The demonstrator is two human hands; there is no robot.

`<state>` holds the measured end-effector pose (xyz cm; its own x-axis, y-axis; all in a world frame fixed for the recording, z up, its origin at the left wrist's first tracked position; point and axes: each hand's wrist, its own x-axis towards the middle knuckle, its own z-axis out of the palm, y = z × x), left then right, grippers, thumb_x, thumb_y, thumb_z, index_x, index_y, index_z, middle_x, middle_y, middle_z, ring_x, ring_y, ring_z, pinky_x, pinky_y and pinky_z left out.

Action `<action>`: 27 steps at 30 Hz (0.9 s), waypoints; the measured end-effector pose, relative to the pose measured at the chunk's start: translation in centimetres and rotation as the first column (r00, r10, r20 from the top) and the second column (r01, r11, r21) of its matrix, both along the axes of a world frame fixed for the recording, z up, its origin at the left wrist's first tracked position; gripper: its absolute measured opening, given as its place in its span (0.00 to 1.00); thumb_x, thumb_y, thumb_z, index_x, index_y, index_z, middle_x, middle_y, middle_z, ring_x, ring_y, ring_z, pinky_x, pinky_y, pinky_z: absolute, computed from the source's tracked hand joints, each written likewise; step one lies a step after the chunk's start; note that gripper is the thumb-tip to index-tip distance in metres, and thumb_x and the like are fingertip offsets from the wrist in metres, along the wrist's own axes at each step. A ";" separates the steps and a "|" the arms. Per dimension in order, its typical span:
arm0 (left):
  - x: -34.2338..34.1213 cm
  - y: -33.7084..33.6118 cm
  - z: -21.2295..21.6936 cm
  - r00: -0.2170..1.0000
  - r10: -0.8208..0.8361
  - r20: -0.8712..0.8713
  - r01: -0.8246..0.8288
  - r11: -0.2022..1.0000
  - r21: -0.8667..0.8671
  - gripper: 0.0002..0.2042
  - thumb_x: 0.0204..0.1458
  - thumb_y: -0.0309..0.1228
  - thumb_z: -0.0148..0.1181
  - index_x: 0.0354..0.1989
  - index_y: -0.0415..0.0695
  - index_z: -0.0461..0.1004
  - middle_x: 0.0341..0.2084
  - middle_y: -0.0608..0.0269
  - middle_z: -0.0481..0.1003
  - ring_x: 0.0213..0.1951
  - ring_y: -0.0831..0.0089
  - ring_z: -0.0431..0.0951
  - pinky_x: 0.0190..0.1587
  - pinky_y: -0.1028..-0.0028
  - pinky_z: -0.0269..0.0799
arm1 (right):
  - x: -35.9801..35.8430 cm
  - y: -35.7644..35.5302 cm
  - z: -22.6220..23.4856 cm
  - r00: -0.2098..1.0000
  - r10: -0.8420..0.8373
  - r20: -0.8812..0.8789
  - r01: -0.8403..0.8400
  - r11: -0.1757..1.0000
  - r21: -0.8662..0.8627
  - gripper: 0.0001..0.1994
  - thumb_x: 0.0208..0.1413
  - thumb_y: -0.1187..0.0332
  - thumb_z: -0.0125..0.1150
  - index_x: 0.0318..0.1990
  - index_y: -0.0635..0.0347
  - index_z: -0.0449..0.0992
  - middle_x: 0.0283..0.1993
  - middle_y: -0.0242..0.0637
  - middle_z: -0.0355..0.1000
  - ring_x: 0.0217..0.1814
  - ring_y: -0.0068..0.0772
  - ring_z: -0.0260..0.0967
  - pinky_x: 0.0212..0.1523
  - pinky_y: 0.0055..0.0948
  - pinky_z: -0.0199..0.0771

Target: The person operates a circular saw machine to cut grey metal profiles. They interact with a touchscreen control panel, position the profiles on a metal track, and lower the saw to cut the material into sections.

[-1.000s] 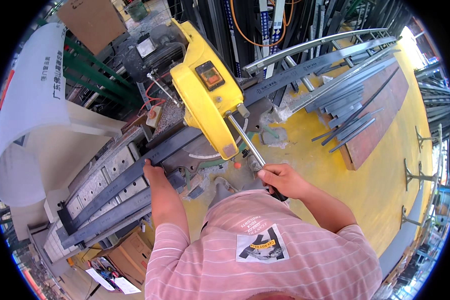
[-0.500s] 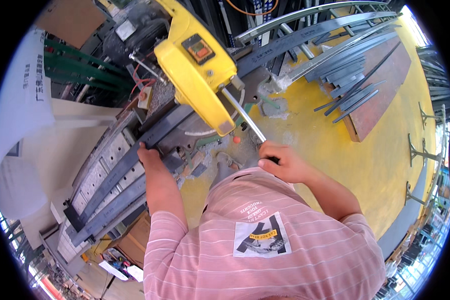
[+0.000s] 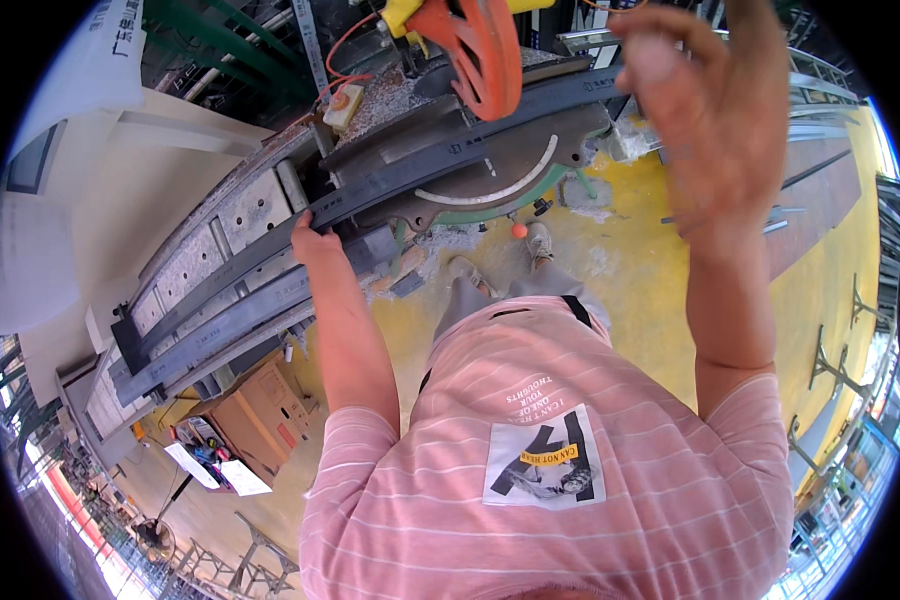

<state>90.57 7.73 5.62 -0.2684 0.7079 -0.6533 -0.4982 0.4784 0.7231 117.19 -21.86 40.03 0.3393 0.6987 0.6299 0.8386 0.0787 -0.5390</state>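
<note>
My left hand holds the near edge of a long dark grey metal profile, fingers bent against it. The profile lies across the saw's base and runs out to both sides. Above it, raised, is the cutting head of a chop saw, its orange-red blade guard facing me. My right hand is lifted high at the right, close to the camera and blurred. Its fingers and thumb look apart, with nothing visible between them. A second grey profile lies nearer me on the support table.
An orange ball-shaped knob sits at the saw base's front, above my shoes. A cardboard box stands at the lower left. Metal bars rest on a brown board at the right, by a ladder.
The saw head has swung up off the profile, uncovering the base. My right hand has let go of the saw's handle and risen. My left hand stays on the profile.
</note>
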 end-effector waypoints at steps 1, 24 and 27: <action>-0.5 -1.2 0.2 1.000 0.010 0.016 -0.011 1.000 0.019 0.09 0.49 0.21 0.60 0.40 0.35 0.77 0.40 0.54 0.76 0.45 0.60 0.75 0.48 0.59 0.68 | -2.8 0.3 -2.0 0.994 -0.014 -0.106 0.018 0.999 0.037 0.18 0.50 0.70 0.64 0.50 0.60 0.73 0.57 0.42 0.67 0.41 0.35 0.70 0.38 0.30 0.72; -18.0 -3.2 4.8 0.923 -0.270 -0.275 0.273 0.962 -0.029 0.26 0.48 0.30 0.69 0.51 0.36 0.63 0.43 0.55 0.74 0.40 0.62 0.77 0.42 0.61 0.74 | -16.1 12.6 -29.6 0.920 0.385 0.069 -0.188 0.590 -0.785 0.44 0.35 0.53 0.76 0.59 0.65 0.63 0.55 0.48 0.65 0.59 0.49 0.61 0.57 0.47 0.61; -20.4 -0.1 3.7 0.325 0.095 -0.941 -0.100 0.993 0.066 0.30 0.47 0.35 0.70 0.54 0.34 0.61 0.46 0.50 0.72 0.41 0.60 0.77 0.44 0.60 0.74 | -17.2 13.8 -31.3 0.909 0.411 0.067 -0.223 0.616 -0.756 0.45 0.33 0.52 0.77 0.59 0.65 0.62 0.58 0.48 0.63 0.61 0.50 0.59 0.58 0.50 0.60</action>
